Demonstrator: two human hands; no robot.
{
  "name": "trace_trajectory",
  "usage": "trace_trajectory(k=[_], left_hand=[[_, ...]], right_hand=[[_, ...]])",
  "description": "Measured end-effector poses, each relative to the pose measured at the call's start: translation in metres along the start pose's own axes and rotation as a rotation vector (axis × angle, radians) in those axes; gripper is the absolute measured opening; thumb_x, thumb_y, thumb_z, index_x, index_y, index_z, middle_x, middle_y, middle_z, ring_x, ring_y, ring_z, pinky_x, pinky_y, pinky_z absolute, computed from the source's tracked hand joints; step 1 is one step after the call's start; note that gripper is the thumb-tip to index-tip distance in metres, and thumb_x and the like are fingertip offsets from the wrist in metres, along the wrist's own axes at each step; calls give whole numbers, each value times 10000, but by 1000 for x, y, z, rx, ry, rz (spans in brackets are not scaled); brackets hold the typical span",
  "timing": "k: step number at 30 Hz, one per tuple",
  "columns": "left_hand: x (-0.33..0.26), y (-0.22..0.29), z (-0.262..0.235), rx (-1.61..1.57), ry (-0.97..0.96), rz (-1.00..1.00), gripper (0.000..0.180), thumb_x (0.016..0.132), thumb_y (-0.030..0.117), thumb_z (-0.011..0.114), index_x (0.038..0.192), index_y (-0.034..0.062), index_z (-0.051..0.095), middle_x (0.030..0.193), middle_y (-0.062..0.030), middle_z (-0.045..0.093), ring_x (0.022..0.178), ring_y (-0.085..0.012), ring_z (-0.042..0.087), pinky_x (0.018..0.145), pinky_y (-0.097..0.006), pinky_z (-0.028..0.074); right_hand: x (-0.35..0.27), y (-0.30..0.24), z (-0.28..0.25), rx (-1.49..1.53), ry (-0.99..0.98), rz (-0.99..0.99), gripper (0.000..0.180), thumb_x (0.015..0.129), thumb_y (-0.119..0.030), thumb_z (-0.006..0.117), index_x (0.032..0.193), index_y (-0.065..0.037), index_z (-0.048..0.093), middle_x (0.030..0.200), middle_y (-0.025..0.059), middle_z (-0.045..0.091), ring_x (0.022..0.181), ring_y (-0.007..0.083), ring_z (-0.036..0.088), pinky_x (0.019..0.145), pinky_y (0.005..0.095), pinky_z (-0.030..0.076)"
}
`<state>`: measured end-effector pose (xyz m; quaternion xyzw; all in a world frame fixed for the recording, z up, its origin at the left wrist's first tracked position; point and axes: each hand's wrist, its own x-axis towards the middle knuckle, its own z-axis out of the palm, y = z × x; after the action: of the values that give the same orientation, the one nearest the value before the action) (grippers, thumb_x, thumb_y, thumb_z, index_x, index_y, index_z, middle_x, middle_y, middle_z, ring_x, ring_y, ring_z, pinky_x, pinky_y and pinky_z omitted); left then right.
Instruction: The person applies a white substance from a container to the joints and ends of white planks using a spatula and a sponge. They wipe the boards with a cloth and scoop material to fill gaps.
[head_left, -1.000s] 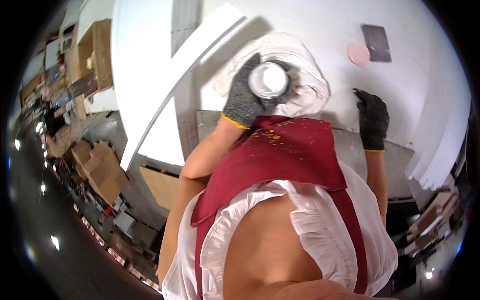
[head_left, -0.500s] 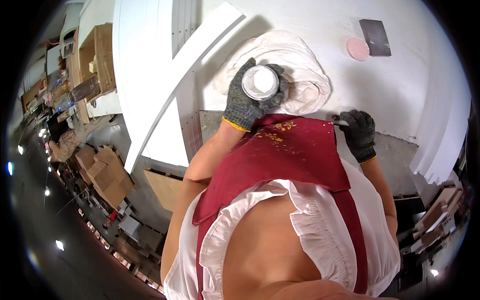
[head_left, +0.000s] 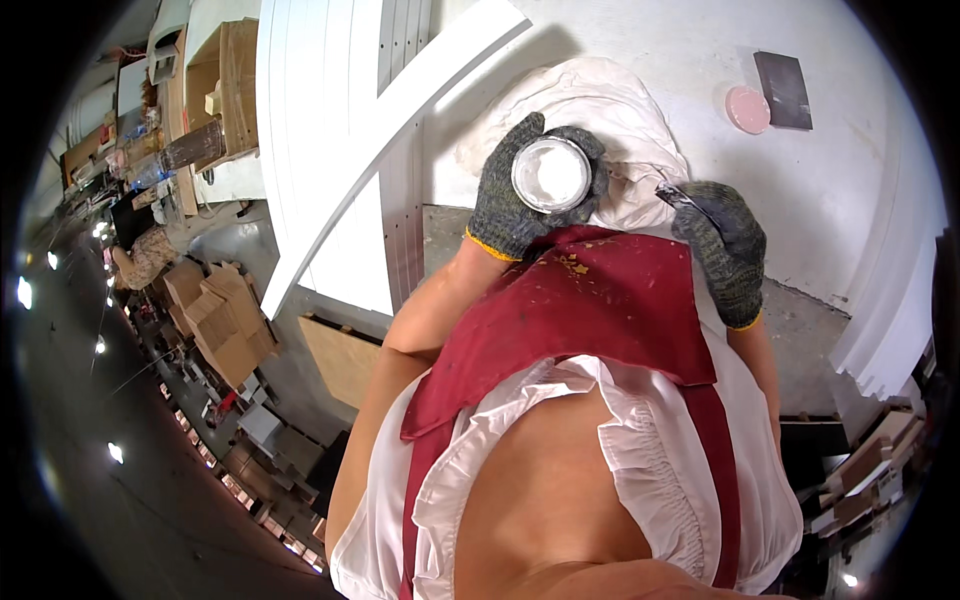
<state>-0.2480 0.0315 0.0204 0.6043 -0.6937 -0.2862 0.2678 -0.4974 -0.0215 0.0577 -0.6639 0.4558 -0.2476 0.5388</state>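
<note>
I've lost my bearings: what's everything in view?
Flat surface: one, white, ahead
Tub: one, white, in left hand
Tool: one, dark, in right hand
Cloth: one, cream, beyond tub
Disc: one, pink, upper right
Rectangle: one, dark, beside disc
Strip: one, white, left of tub
Grooved panel: one, white, crossed by strip
Cardboard boxes: several, brown, left
Wooden board: one, tan, lower left
Long pieces: several, white, right edge
Another person: one, patterned, far left
Distant clutter: uncountable, mixed, left edge
Apron: one, red, worn
Left hand: one, gloved grey, holding tub
Right hand: one, gloved grey, holding tool
</note>
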Motion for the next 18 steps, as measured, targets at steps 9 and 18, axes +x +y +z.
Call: trace_trajectory(k=[9, 18], left_hand=[[6, 24, -16, -235, 109, -223, 237, 802, 174, 634, 1014, 70, 640, 1022, -47, 674, 975, -180, 608, 1016, -323, 338], [-4, -10, 1, 141, 182, -120, 255, 743, 181, 653, 988, 109, 663, 1007, -34, 677, 913, -224, 621, 935, -322, 404]], right_hand=[[41, -35, 34, -374, -9, -474, 214, 798, -91, 620, 1001, -91, 687, 915, 63, 658, 846, 245, 601, 767, 359, 481], [45, -39, 52, -556, -123, -597, 240, 772, -169, 610, 1004, -116, 648, 782, 100, 577, 708, 278, 583, 591, 414, 461]])
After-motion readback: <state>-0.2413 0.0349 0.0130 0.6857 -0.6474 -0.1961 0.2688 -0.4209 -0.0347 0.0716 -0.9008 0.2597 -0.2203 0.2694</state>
